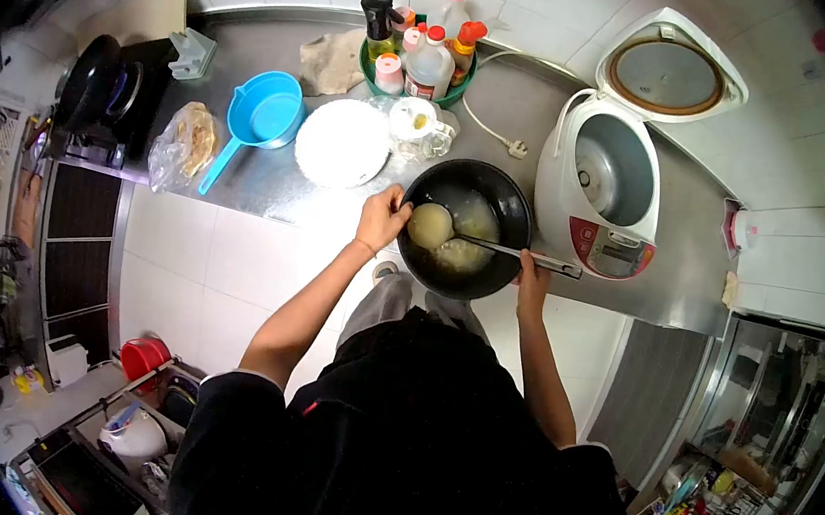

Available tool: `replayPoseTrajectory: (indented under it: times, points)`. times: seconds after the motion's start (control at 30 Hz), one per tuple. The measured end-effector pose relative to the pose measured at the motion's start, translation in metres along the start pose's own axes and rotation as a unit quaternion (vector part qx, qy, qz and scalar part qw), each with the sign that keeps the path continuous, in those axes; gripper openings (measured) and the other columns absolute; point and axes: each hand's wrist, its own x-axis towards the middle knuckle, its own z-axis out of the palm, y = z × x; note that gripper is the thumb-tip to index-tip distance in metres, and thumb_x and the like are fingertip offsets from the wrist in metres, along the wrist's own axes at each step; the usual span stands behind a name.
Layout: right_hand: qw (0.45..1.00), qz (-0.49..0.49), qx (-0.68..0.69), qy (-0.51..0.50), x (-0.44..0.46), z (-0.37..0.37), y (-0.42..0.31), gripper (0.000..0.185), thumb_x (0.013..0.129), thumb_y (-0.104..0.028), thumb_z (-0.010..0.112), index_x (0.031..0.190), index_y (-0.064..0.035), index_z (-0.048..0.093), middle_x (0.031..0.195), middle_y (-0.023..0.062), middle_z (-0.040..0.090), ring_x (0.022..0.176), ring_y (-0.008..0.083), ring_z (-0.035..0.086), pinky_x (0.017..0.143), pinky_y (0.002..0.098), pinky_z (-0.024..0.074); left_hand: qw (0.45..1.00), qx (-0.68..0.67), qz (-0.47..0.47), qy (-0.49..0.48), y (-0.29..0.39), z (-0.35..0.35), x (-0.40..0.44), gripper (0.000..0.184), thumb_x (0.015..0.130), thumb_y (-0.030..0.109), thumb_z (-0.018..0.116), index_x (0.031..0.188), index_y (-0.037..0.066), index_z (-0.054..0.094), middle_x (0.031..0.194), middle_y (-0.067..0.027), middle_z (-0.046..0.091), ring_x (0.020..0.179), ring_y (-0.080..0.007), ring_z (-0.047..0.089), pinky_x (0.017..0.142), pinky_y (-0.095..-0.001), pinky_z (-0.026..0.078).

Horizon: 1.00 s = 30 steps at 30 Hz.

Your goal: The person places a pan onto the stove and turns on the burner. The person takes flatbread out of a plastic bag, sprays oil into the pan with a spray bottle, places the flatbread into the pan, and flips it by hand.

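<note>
A black wok (475, 282) hangs over the counter's front edge, with pale liquid in its bottom. Inside it a ladle (478, 241) rests with its round bowl toward the left, and its metal handle sticks out past the right rim. My left hand (383, 217) is closed on the wok's left edge. On the opposite side my right hand (533, 282) grips the wok's edge, just under the ladle handle; its fingers are partly hidden. Close to the wok's right stands a white rice cooker (563, 188), lid raised and inner pot showing.
Left of the wok, a bright white plate (342, 144), a blue long-handled scoop (267, 112) and a plastic bag (183, 147) lie on the metal counter (249, 190). Behind them is a green basket (458, 93) of bottles. A plug (517, 149) lies by the cooker. A stove (133, 92) stands far left.
</note>
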Motion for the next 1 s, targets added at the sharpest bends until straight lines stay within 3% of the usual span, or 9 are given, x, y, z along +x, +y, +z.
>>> replayPoseTrajectory:
  times: [0.23,0.27,0.3,0.37,0.5,0.63,0.9,0.93,1.0]
  points:
    - [0.997,0.007,0.075,-0.010,0.013,0.025,0.000,0.022,0.078,-0.028,0.053,0.069,-0.0083,0.048,0.052,-0.0023,0.037,0.044,0.0066,0.035,0.041,0.0214,0.0304,0.999,0.044,0.020,0.018,-0.011,-0.005,0.039,0.024,0.068,0.015,0.059,0.060,0.002,0.041,0.050,-0.0149,0.045,0.048,-0.0301,0.046,0.050,-0.0361,0.038]
    - [0.996,0.045,0.073,-0.023,0.017,0.024,0.004,0.021,0.078,-0.029,0.053,0.075,-0.0079,0.049,0.053,-0.0023,0.039,0.046,0.0065,0.037,0.041,0.0210,0.0316,0.999,0.034,0.013,0.019,-0.016,-0.005,0.040,0.024,0.068,0.016,0.060,0.061,0.002,0.042,0.051,-0.0138,0.046,0.048,-0.0285,0.046,0.051,-0.0353,0.039]
    - [0.996,0.038,0.081,-0.026,0.016,0.025,0.001,0.021,0.078,-0.028,0.053,0.078,-0.0081,0.049,0.054,-0.0022,0.040,0.046,0.0065,0.038,0.042,0.0206,0.0322,1.000,0.020,0.006,0.012,-0.017,-0.006,0.040,0.022,0.069,0.014,0.060,0.061,0.002,0.043,0.052,-0.0053,0.044,0.047,-0.0129,0.039,0.049,-0.0273,0.037]
    - [0.994,0.025,0.097,-0.036,0.007,0.025,-0.005,0.021,0.078,-0.028,0.053,0.084,-0.0083,0.049,0.056,-0.0021,0.042,0.046,0.0065,0.040,0.042,0.0196,0.0334,0.999,-0.033,0.003,0.018,-0.021,-0.008,0.035,0.021,0.071,0.015,0.060,0.064,0.002,0.045,0.056,-0.0034,0.046,0.049,-0.0110,0.040,0.049,-0.0268,0.038]
    - [0.987,0.070,-0.059,-0.130,-0.022,0.003,0.000,0.040,0.079,-0.040,0.047,0.105,-0.0098,0.043,0.088,0.0049,0.053,0.081,0.0149,0.051,0.066,0.0285,0.0419,0.989,-0.141,-0.048,0.010,-0.037,-0.027,0.002,0.022,0.075,0.016,0.055,0.086,0.000,0.045,0.067,-0.0042,0.050,0.057,-0.0118,0.047,0.053,-0.0255,0.041]
    - [0.904,0.206,-0.198,-0.318,-0.056,-0.017,0.023,0.052,0.080,-0.042,0.044,0.118,-0.0080,0.036,0.114,0.0089,0.045,0.100,0.0214,0.043,0.087,0.0363,0.0308,0.954,-0.248,-0.167,-0.032,-0.028,-0.067,-0.070,0.021,0.081,0.019,0.050,0.093,0.002,0.046,0.071,-0.0011,0.049,0.061,-0.0087,0.048,0.053,-0.0211,0.041]
    - [0.759,-0.013,-0.236,-0.607,-0.101,0.098,-0.071,0.045,0.085,-0.031,0.042,0.120,-0.0027,0.035,0.119,0.0142,0.041,0.109,0.0225,0.040,0.091,0.0318,0.0300,0.915,-0.304,-0.263,0.028,-0.099,-0.072,-0.191,0.045,0.085,0.039,0.038,0.066,0.002,0.056,0.060,-0.0015,0.051,0.052,-0.0083,0.044,0.049,-0.0220,0.037]
    - [0.739,-0.025,-0.238,-0.630,-0.103,0.118,-0.081,0.045,0.086,-0.030,0.041,0.120,-0.0022,0.036,0.119,0.0142,0.041,0.108,0.0227,0.040,0.091,0.0319,0.0302,0.899,-0.331,-0.287,0.015,-0.088,-0.081,-0.193,0.032,0.087,0.028,0.036,0.067,0.005,0.046,0.089,-0.0110,0.056,0.080,-0.0153,0.051,0.067,-0.0284,0.045]
    - [0.705,-0.089,-0.164,-0.684,-0.105,0.159,-0.086,0.038,0.086,-0.024,0.040,0.115,-0.0006,0.040,0.114,0.0127,0.045,0.107,0.0203,0.042,0.090,0.0298,0.0314,0.876,-0.386,-0.267,0.107,-0.070,-0.081,-0.191,0.024,0.087,0.025,0.034,0.080,0.005,0.046,0.098,-0.0115,0.052,0.087,-0.0169,0.050,0.075,-0.0305,0.042]
